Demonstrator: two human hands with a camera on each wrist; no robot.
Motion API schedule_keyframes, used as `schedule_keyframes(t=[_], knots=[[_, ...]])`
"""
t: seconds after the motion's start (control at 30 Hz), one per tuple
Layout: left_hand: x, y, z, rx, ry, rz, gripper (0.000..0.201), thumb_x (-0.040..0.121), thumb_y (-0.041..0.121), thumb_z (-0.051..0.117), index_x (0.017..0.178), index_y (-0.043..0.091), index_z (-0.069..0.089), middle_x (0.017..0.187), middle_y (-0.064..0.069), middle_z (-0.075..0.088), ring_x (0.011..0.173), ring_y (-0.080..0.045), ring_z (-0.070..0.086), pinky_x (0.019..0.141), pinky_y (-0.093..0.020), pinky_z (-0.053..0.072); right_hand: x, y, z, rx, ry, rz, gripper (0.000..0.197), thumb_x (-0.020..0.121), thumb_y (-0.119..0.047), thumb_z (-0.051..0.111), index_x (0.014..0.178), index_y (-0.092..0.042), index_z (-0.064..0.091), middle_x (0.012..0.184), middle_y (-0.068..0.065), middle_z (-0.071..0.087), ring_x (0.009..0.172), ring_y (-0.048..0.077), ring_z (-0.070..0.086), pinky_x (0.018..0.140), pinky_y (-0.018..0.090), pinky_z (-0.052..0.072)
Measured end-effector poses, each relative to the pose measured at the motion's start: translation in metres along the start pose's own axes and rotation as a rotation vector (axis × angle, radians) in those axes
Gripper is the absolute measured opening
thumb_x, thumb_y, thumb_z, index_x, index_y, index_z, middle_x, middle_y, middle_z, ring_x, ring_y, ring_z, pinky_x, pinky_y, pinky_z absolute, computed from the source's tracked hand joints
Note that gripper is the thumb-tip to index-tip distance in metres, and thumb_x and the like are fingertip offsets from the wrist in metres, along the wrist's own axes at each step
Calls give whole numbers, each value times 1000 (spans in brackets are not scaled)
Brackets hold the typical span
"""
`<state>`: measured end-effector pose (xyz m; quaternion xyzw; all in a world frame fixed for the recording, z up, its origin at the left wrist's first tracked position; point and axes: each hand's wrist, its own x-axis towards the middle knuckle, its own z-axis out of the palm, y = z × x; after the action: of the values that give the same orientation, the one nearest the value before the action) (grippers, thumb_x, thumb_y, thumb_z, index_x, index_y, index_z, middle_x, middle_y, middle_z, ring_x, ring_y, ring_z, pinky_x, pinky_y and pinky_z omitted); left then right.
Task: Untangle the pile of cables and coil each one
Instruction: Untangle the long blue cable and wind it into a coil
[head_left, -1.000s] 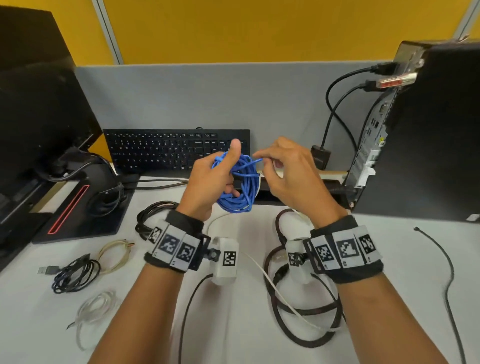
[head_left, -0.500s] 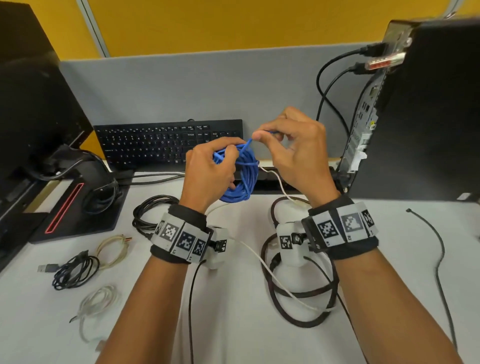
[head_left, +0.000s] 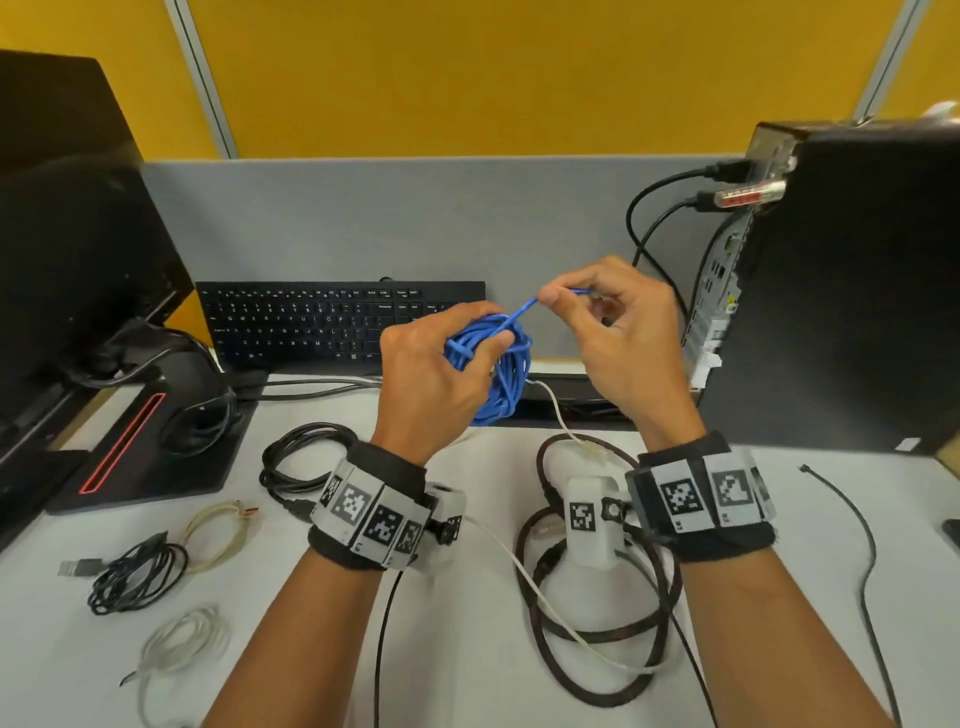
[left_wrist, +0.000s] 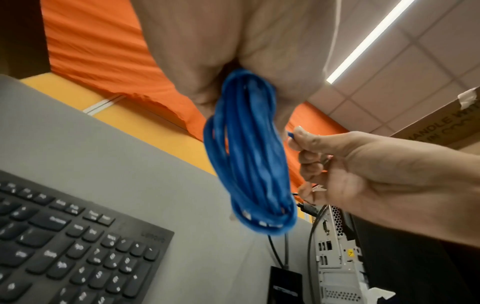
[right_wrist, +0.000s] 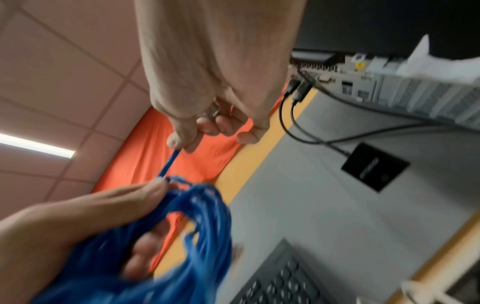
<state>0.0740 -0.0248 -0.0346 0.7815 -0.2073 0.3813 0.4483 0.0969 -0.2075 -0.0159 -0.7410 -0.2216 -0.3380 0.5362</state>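
Observation:
A blue cable (head_left: 501, 374) wound into a coil hangs in my left hand (head_left: 441, 369), whose fingers curl round the bundle above the desk's far middle. Its loose end (head_left: 519, 318) runs up and right, taut, into my right hand (head_left: 587, 306), pinched between thumb and forefinger. The left wrist view shows the coil (left_wrist: 249, 160) hanging below the palm; the right wrist view shows the strand (right_wrist: 170, 162) leaving the pinch. On the desk lie a brown braided cable (head_left: 597, 639) in loops and a thin white cable (head_left: 545, 608) across it.
Coiled cables lie at the left: black (head_left: 298, 462), beige (head_left: 218, 535), dark with a USB plug (head_left: 135, 577), white (head_left: 179, 644). A loose black wire (head_left: 862, 551) trails at the right. A keyboard (head_left: 332, 322), monitor base (head_left: 156, 447) and PC tower (head_left: 841, 291) ring the desk's far edge.
My right hand has drawn the blue cable's end up and to the right, away from the coil, stretching the strand. The left hand's thumb has closed down over the bundle.

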Motion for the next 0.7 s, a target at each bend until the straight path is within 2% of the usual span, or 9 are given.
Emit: schedule_keyframes(t=[0.1, 0.17, 0.23, 0.3, 0.37, 0.47, 0.53, 0.6, 0.7], knots=[[-3, 1, 5, -79, 83, -105, 18, 91, 18, 73, 108, 12, 74, 73, 9, 71, 55, -5, 68, 66, -35, 61, -7, -1, 13, 115, -12, 120, 18, 96, -28, 70, 112, -19, 67, 95, -12, 71, 86, 11, 66, 78, 32, 55], [-4, 3, 8, -152, 109, -183, 20, 91, 18, 72, 111, 12, 73, 75, 2, 73, 54, -10, 70, 63, -35, 62, -10, 3, 17, 163, -86, 230, 48, 93, -38, 72, 133, -30, 48, 105, -12, 71, 97, 5, 68, 83, 26, 56], [-4, 1, 9, -206, 129, -233, 22, 92, 19, 72, 113, 13, 73, 78, -2, 75, 56, -14, 72, 63, -37, 62, -11, 8, 16, 139, -234, 326, 64, 88, -43, 75, 141, -36, 39, 109, -8, 71, 100, -1, 68, 85, 21, 56], [-4, -4, 7, -204, 95, -271, 22, 92, 20, 72, 113, 14, 73, 82, -3, 76, 64, -18, 74, 69, -41, 63, -13, 14, 15, 50, -382, 324, 54, 89, -38, 77, 136, -31, 53, 108, -9, 73, 99, -5, 67, 86, 21, 57], [-5, -10, 2, -146, 9, -287, 22, 92, 21, 72, 113, 17, 73, 87, 1, 77, 70, -15, 74, 75, -42, 62, -14, 16, 15, 6, -415, 294, 38, 89, -27, 78, 126, -23, 67, 104, -6, 76, 96, 3, 70, 87, 22, 56], [-5, -17, -5, 11, -125, -260, 25, 90, 21, 74, 114, 19, 74, 93, 13, 74, 83, -1, 71, 86, -36, 59, -15, 19, 15, -2, -395, 296, 36, 89, -23, 79, 123, -18, 71, 101, -2, 76, 93, 10, 71, 86, 20, 55], [-6, -19, -11, 112, -196, -250, 26, 88, 24, 75, 114, 21, 74, 89, 20, 71, 86, 3, 69, 90, -34, 57, -15, 18, 16, -52, -423, 300, 36, 89, -24, 79, 124, -18, 71, 103, -1, 76, 93, 9, 70, 86, 21, 55], [-9, -21, -16, 170, -247, -239, 25, 89, 26, 73, 113, 21, 74, 89, 17, 72, 84, 0, 69, 91, -35, 57, -16, 18, 19, -76, -433, 297, 35, 88, -26, 79, 122, -17, 72, 101, -2, 76, 90, 5, 70, 83, 18, 55], [-15, -21, -25, 252, -353, -240, 19, 91, 32, 70, 105, 20, 75, 80, 5, 75, 76, -12, 71, 89, -39, 54, -18, 17, 25, -56, -434, 311, 36, 86, -26, 81, 120, -17, 72, 101, -1, 76, 91, 9, 71, 83, 19, 56]])
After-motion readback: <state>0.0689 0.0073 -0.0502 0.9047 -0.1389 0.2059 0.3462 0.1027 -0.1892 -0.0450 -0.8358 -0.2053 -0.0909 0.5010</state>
